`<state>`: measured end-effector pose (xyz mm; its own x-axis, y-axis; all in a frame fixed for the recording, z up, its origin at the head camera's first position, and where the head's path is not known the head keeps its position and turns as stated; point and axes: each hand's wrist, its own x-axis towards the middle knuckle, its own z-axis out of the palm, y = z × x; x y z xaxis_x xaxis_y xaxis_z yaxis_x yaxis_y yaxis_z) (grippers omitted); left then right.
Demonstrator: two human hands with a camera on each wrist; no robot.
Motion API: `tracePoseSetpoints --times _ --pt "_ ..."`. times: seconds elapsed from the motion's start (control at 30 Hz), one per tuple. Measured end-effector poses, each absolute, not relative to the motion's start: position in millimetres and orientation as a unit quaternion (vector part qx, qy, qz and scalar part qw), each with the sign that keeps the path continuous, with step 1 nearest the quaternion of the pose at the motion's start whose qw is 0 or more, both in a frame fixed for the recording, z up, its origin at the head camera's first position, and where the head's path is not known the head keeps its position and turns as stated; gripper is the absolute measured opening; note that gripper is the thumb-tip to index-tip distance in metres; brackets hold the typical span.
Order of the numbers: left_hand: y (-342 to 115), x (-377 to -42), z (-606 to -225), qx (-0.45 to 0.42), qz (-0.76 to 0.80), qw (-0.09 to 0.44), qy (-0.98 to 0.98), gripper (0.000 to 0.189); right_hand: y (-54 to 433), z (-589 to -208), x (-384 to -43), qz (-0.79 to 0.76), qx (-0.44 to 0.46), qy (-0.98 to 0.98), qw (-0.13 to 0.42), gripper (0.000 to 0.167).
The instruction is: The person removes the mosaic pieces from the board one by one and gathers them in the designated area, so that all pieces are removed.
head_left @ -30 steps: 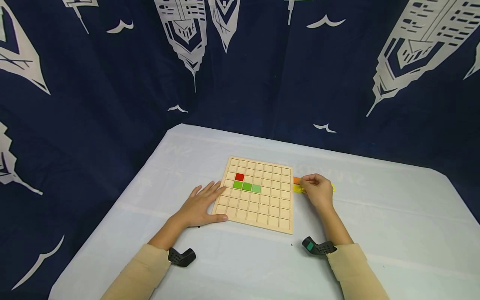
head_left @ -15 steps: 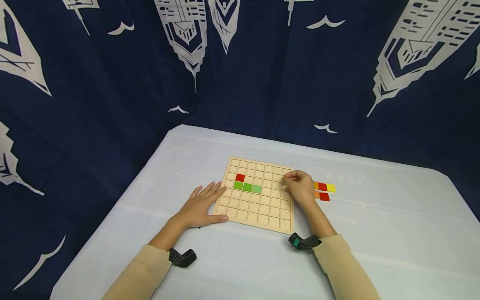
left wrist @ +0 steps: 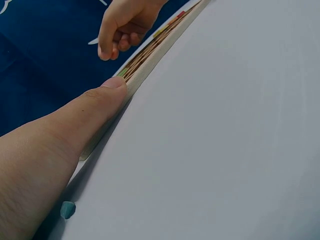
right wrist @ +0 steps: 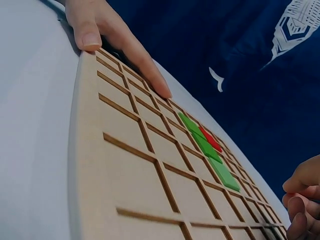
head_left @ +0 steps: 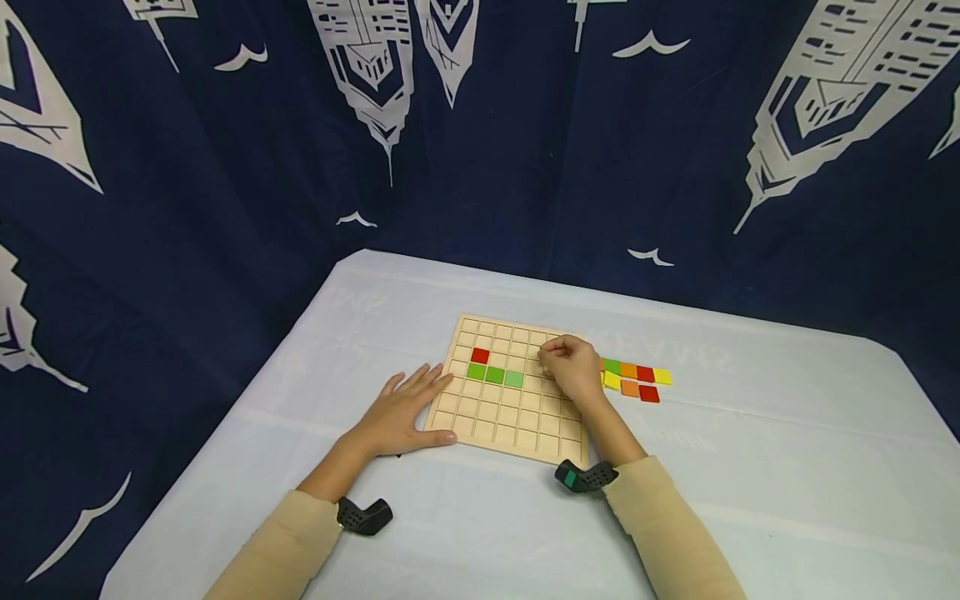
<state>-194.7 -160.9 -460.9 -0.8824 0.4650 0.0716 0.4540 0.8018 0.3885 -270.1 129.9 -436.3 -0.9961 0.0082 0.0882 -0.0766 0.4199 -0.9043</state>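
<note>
The grid board (head_left: 487, 412) is laid flat on the white surface (head_left: 787, 450) between the two hands, where its cells can be reached easily from the near side. Its left edge and near left corner are touched by the spread fingers and thumb of the left hand (head_left: 401, 415), presumably so that sliding is prevented; nothing is clasped there. Over the far right part of the board, the right hand (head_left: 570, 365) is held with its grip drawn together, the fingers curled in towards the thumb; whether a tile is pinched there cannot be told, as none shows in any view. Left of the board's middle, a red tile (head_left: 480, 356) is seated just far of the leftmost in a row of three green tiles (head_left: 495, 375), the rightmost of them paler. All appear to be located by the square, shallow recesses, which are cut into pale, smooth wood and edged in brown. To the right of the board, loose tiles (head_left: 645, 373) in red, orange, yellow and green are laid in two rough rows, partly hidden by the right hand and seemingly set within its reach; they are thin, flat and square. The far side is closed off by a dark blue cloth (head_left: 495, 183), softly creased and printed with white buildings.
</note>
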Motion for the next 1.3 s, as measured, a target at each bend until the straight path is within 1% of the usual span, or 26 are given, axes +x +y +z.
tracePoseSetpoints --times 0.27,0.63,0.9,1.1,1.3 --pt "-162 -194 -461 0.241 0.203 0.014 0.949 0.093 108 -435 -273 0.524 0.041 -0.85 0.021 0.008" --pt "-161 -196 -463 0.241 0.195 0.016 0.951 0.093 80 -432 -275 0.5 0.082 -0.862 -0.001 0.011" --pt "-162 -196 -463 0.242 0.197 0.016 0.95 0.093 68 -435 -278 0.49 0.102 -0.866 0.004 0.008" --pt "-162 -197 -463 0.243 0.2 0.016 0.949 0.093 64 -436 -279 0.474 0.108 -0.874 -0.014 0.005" --pt "-162 -197 -463 0.244 0.2 0.016 0.949 0.094 63 -437 -280 0.458 0.114 -0.881 -0.024 0.011"
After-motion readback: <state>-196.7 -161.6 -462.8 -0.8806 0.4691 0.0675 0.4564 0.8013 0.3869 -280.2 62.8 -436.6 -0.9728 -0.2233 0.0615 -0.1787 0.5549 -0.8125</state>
